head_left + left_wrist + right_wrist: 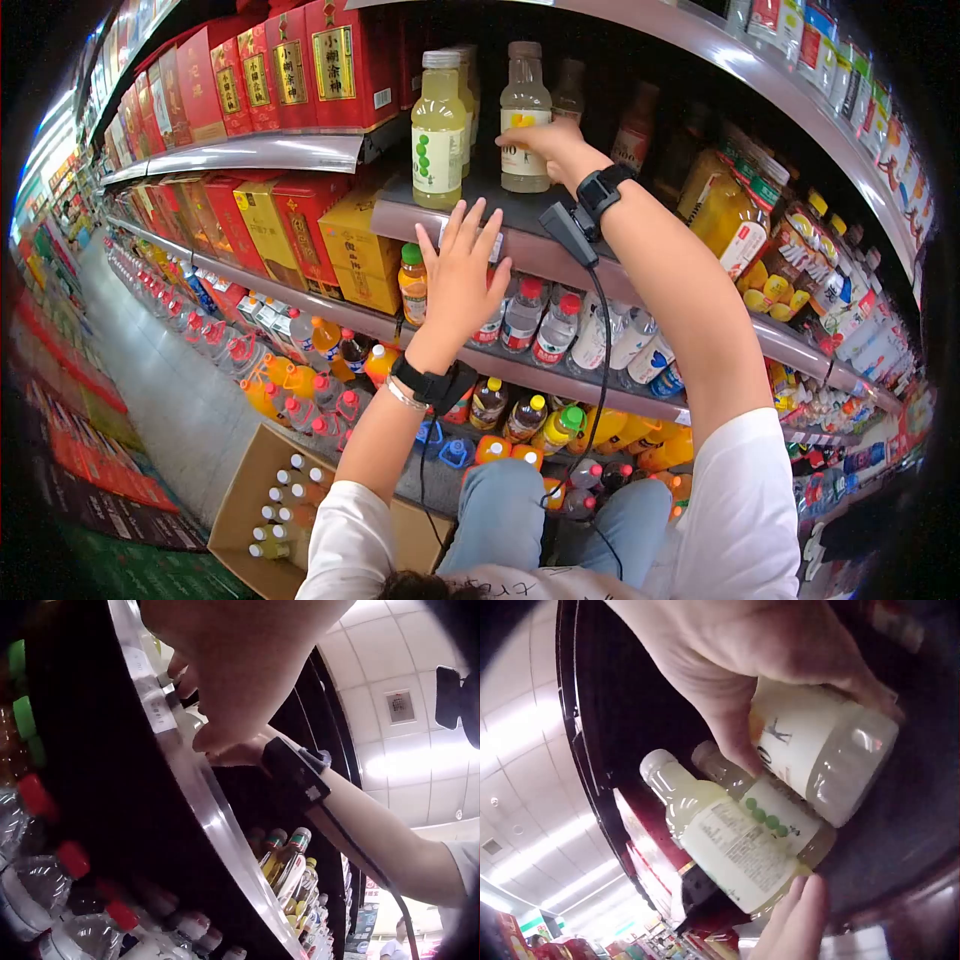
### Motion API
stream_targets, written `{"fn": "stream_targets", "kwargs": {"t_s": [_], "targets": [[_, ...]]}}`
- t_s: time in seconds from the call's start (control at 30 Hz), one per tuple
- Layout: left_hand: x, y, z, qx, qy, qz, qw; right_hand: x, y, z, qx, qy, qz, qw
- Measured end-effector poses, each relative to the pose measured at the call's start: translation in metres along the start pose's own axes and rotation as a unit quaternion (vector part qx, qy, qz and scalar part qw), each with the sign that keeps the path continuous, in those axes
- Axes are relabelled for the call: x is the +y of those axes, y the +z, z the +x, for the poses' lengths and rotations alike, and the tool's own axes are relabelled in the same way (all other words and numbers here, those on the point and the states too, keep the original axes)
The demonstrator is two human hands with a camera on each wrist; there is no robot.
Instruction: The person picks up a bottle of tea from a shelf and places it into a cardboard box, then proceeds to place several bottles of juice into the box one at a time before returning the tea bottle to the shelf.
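My right hand [562, 150] grips a juice bottle [525, 88] with a pale label around its body, upright on the dark upper shelf [485, 205]. In the right wrist view, thumb and fingers lie around this bottle [802, 739]. To its left stands a yellowish juice bottle [437, 155] with green dots on its label, and a similar bottle [772, 814] is behind it. My left hand [460, 270] is spread before the shelf edge, with its fingertips right at the base of the green-dotted bottle.
Red gift boxes [290, 70] line the shelf at left. Lower shelves carry water bottles [523, 315] and soft drinks. An open cardboard box [410, 535] with several capped bottles sits on the floor at lower left. Cables hang from both wrists. Large oil-coloured bottles [745, 225] stand at right.
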State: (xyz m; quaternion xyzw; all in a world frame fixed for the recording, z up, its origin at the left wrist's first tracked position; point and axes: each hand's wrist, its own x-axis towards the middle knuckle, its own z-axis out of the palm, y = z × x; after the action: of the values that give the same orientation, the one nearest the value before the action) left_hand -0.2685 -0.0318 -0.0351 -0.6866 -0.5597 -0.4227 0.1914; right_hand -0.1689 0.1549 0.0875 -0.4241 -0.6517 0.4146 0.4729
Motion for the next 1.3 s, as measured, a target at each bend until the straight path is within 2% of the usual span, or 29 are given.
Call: {"fn": "stream_targets", "kwargs": {"t_s": [0.07,0.17,0.2,0.3,0.37,0.43,0.47,0.57,0.63,0.67,0.7,0.73,0.8,0.9,1.0,1.03,1.07,1.1,1.2,1.23,1.27,1.3], "targets": [[-0.002,-0.001,0.001,-0.002,0.006,0.007,1.0,0.004,0.001,0.017,0.005,0.017,-0.062,0.998],[-0.006,-0.002,0.001,0.003,0.016,0.005,1.0,0.025,0.003,0.063,-0.048,0.064,-0.06,0.995],[-0.007,-0.003,0.001,0.003,0.018,0.005,1.0,0.019,0.004,0.067,-0.05,0.114,-0.064,0.99],[-0.009,-0.002,0.003,0.008,0.019,0.001,1.0,0.019,0.005,0.077,-0.058,0.133,-0.099,0.984],[-0.01,-0.001,0.003,0.009,0.018,-0.006,1.0,0.037,-0.014,0.1,-0.183,0.004,-0.207,0.961],[-0.012,0.002,0.003,0.018,0.023,-0.007,1.0,0.029,-0.018,0.092,-0.255,-0.121,-0.313,0.907],[-0.014,0.004,0.003,0.02,0.024,-0.01,0.999,0.02,-0.024,0.081,-0.265,-0.18,-0.365,0.874],[-0.015,0.006,0.002,0.022,0.026,-0.012,0.999,0.016,-0.026,0.082,-0.264,-0.263,-0.479,0.795],[-0.015,0.006,0.002,0.024,0.025,-0.012,0.999,0.023,-0.028,0.107,-0.267,-0.18,-0.388,0.864],[-0.015,0.006,0.002,0.025,0.026,-0.013,0.999,0.032,-0.026,0.122,-0.267,-0.077,-0.252,0.927],[-0.015,0.006,0.002,0.027,0.026,-0.013,0.999,0.03,-0.021,0.121,-0.246,0.0,-0.174,0.953],[-0.016,0.006,0.002,0.027,0.025,-0.018,0.999,0.028,-0.015,0.121,-0.212,0.071,-0.09,0.97],[-0.016,0.007,0.002,0.029,0.023,-0.027,0.999,0.02,-0.002,0.121,-0.119,0.154,-0.051,0.98],[-0.016,0.008,0.002,0.029,0.021,-0.031,0.999,0.031,0.001,0.139,-0.117,0.155,-0.071,0.978],[-0.017,0.007,0.003,0.025,0.023,-0.035,0.999,0.03,-0.005,0.134,-0.14,0.102,-0.111,0.979],[-0.016,0.006,0.003,0.025,0.021,-0.035,0.999,0.021,-0.013,0.125,-0.187,-0.043,-0.297,0.935],[-0.016,0.006,0.003,0.025,0.02,-0.036,0.999,0.009,-0.025,0.114,-0.223,-0.185,-0.465,0.837],[-0.015,0.005,0.003,0.023,0.02,-0.036,0.999,0.003,-0.036,0.104,-0.244,-0.314,-0.605,0.689],[-0.015,0.004,0.003,0.02,0.023,-0.028,0.999,-0.001,-0.051,0.078,-0.192,-0.327,-0.525,0.762],[-0.015,0.005,0.003,0.022,0.023,-0.029,0.999,-0.009,-0.042,0.059,-0.142,-0.188,-0.349,0.907],[-0.015,0.007,0.002,0.023,0.023,-0.029,0.999,-0.016,-0.025,0.042,-0.082,-0.036,-0.146,0.985],[-0.014,0.006,0.001,0.024,0.022,-0.028,0.999,-0.023,-0.017,0.021,-0.017,0.12,0.067,0.99]]}}
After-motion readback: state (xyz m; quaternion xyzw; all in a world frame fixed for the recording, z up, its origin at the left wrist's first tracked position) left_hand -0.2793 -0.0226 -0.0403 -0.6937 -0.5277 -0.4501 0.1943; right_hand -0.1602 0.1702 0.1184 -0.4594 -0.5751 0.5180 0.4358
